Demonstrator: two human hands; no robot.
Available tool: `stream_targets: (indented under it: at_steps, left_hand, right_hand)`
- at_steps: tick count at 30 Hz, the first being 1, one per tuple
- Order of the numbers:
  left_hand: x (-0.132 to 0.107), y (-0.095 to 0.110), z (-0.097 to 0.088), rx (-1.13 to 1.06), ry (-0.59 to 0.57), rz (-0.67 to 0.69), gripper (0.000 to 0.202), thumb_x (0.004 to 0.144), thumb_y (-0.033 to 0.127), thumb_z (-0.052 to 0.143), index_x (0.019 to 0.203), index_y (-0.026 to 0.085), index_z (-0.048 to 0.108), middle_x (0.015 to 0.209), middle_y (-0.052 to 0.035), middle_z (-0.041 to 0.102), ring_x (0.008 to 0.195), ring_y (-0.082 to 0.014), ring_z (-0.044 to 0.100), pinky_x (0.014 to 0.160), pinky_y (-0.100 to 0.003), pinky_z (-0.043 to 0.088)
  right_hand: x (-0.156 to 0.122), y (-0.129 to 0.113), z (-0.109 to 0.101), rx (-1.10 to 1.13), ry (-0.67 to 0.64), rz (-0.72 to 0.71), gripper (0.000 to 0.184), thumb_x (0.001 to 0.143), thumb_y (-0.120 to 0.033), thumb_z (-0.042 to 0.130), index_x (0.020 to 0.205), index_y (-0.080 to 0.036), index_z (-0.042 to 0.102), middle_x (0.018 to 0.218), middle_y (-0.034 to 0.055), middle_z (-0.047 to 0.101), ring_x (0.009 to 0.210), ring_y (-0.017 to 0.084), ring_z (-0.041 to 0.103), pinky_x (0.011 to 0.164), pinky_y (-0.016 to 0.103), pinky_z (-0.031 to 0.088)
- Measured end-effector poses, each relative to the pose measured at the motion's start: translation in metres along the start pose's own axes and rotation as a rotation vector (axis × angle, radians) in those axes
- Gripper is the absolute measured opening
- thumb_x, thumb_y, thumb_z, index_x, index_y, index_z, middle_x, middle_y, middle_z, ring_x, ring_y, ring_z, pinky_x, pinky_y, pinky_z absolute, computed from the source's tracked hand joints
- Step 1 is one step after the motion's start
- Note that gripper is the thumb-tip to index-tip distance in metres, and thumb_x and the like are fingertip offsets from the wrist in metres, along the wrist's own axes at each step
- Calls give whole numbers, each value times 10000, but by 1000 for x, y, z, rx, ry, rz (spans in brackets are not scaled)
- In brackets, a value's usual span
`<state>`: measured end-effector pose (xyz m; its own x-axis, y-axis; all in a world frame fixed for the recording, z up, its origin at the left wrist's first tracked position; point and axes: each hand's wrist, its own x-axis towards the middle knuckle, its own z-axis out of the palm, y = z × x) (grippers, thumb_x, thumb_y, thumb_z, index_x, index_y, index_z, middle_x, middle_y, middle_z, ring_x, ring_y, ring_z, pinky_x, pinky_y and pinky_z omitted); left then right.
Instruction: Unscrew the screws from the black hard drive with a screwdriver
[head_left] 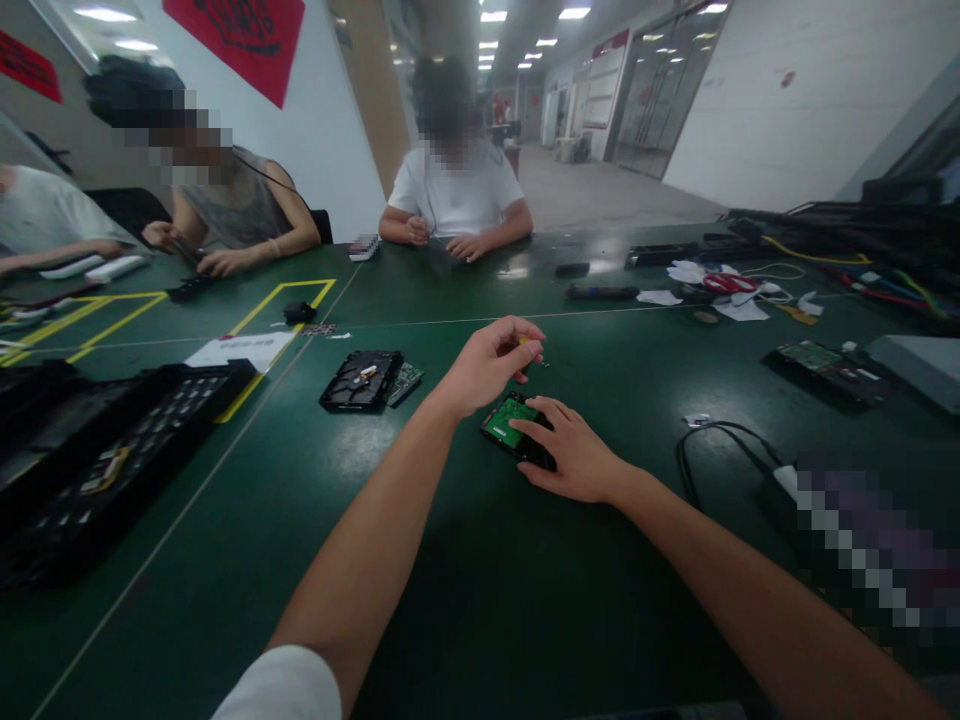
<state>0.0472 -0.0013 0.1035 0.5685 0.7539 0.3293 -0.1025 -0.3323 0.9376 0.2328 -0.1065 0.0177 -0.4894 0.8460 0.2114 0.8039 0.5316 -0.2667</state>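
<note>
A black hard drive with a green circuit board [508,424] lies on the dark green table [480,560] in front of me. My right hand [571,455] rests on its right side, fingers curled over the edge and holding it down. My left hand [491,362] hovers just above and behind the drive, fingers pinched on a small yellowish object with a thin dark tip that I cannot name.
Another opened hard drive [361,379] with a loose board lies to the left. Black trays [112,450] fill the left side. Cables [720,450] and a drive [825,365] sit to the right. Two people sit across the table, hands on their own work.
</note>
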Motion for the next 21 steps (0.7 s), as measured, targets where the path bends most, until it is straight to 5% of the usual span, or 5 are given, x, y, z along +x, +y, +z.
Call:
stream_targets:
  at_steps: [9,16,21]
  left_hand:
    - [0,1,2,-190,-23,-133,256,967,377,663,1096,174,751,995,-77,684,911,-164,653,690,-247,580]
    - [0,-1,2,-48,118,-79,209,898,326,763,970,145,691,895,-46,663,785,-128,627,649,-245,594]
    - [1,-1,1,-57,88,-52,180,910,276,741,986,149,640,920,-62,703,790,-127,642,626,-216,547]
  right_hand:
    - [0,0,1,8,12,-4,653,939,-521,678,1524,-271,531,1602,182,412,1506,423,352,1183,653,356]
    - [-1,0,0,12,1,4,650,951,-546,658,1531,-287,524,1607,170,408,1513,431,338,1180,675,351]
    - [0,-1,-1,2,-5,4,651,950,-537,665,1531,-279,524,1608,174,404,1512,428,345,1182,667,361]
